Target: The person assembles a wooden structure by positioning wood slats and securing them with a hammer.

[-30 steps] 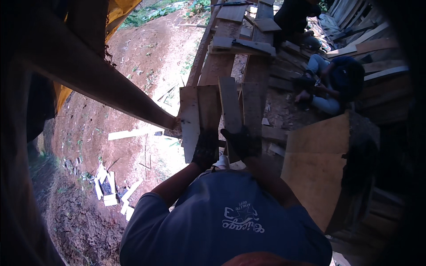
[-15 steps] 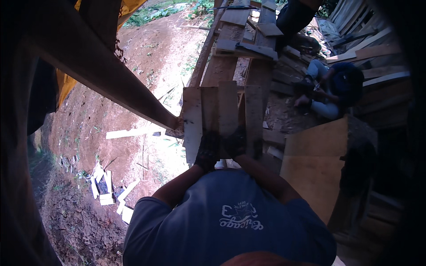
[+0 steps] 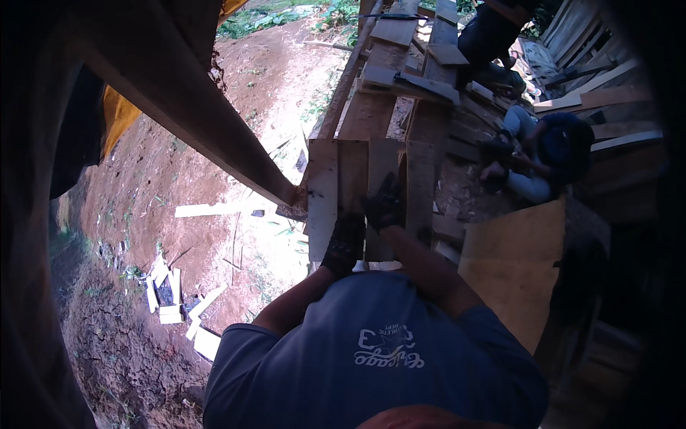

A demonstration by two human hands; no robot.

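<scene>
Several short wooden boards lie side by side in front of me: a pale left board (image 3: 323,196), a browner board (image 3: 352,171), a third board (image 3: 386,159) and a right board (image 3: 420,186). Both my hands wear dark gloves. My left hand (image 3: 346,242) lies along the near part of the browner board, its fingers pointing away from me, though shade blurs them. Further up, my right hand (image 3: 384,204) rests on the third board with fingers apart. Neither hand shows anything gripped. A dark gap runs between the third and right boards.
Long planks (image 3: 371,118) with loose offcuts (image 3: 409,82) stretch away beyond the boards. A thick slanting beam (image 3: 236,146) stands at left. One person (image 3: 554,146) sits at right; another (image 3: 493,32) is further back. A tan sheet (image 3: 511,268) stands at near right.
My right hand has moved forward along the third board, its fingers now spread. That board's far end, which stuck out, now sits about level with the others. My left hand stays near its place.
</scene>
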